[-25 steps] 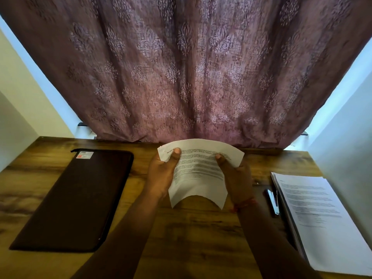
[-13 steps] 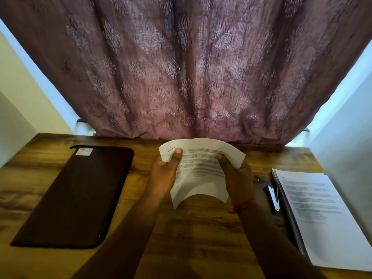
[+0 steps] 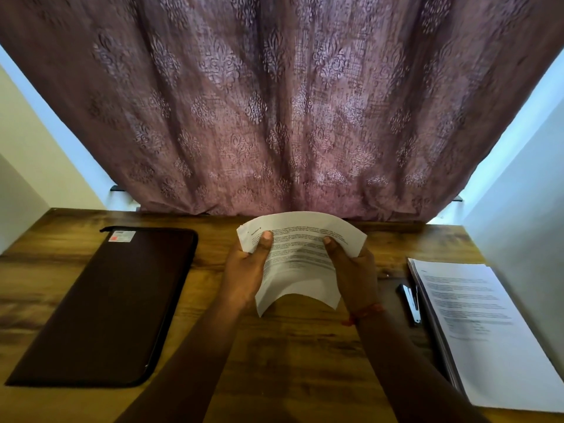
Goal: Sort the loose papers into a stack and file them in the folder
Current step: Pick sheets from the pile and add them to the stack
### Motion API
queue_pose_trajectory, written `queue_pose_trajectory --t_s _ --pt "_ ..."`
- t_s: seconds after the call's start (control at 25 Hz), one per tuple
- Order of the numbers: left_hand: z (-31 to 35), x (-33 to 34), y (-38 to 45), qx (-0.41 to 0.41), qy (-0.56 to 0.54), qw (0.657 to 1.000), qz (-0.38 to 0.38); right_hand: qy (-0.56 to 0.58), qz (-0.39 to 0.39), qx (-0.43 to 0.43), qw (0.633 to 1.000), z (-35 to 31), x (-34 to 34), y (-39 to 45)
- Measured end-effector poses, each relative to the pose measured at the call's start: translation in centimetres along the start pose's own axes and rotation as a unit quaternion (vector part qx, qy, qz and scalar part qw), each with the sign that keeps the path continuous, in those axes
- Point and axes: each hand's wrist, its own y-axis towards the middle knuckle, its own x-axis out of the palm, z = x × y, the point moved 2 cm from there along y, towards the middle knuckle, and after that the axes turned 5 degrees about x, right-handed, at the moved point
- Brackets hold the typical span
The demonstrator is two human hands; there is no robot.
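Person seated at a wood-grain desk (image 3: 293,355), seen from above the hands. The left hand (image 3: 244,276) and right hand (image 3: 354,273) together hold a small sheaf of white printed sheets (image 3: 300,257) lifted above the middle of the desk, bowed upward into an arch. Each hand pinches one side edge of the sheaf, thumb pressed on the printed face, the other fingers hidden beneath. A red thread bracelet (image 3: 364,312) circles the right wrist.

Left of the hands, well apart from them, lies a closed dark brown zip-around folder (image 3: 110,303), flat on the desk, with a small white and red label (image 3: 123,236) at its far corner. At the right edge of the desk rests a taller stack of white printed papers (image 3: 485,328), its edges slightly fanned. Just beside this stack, between it and the right forearm, lies a black and silver stapler (image 3: 410,303). A mauve patterned curtain (image 3: 280,102) hangs behind the desk, its hem reaching the far edge.
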Motion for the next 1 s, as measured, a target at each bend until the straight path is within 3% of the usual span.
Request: queue_pose_trajectory --t_s 0.32,0.56,0.76,0.84,1.0 --pt "0.5 -0.7 0.4 0.015 -0.007 1.000 -0.019 0.000 -0.042 -0.018 0.999 -1.2 -0.5 0.3" --pt "3.0 -1.2 1.5 0.072 -0.048 0.995 -0.045 -0.148 -0.131 -0.124 0.972 -5.1 -1.2 2.9" --pt "3.1 -1.1 1.4 0.071 -0.078 0.994 -0.038 -0.134 -0.114 -0.137 0.975 -4.6 -1.9 3.4" --pt "2.5 -1.0 1.5 0.056 -0.083 0.994 -0.035 -0.084 -0.109 -0.105 0.985 -3.7 -2.0 3.4" --pt "0.6 -0.5 1.0 -0.023 -0.036 0.998 -0.040 -0.011 -0.090 0.065 0.994 -0.8 -1.2 2.2"
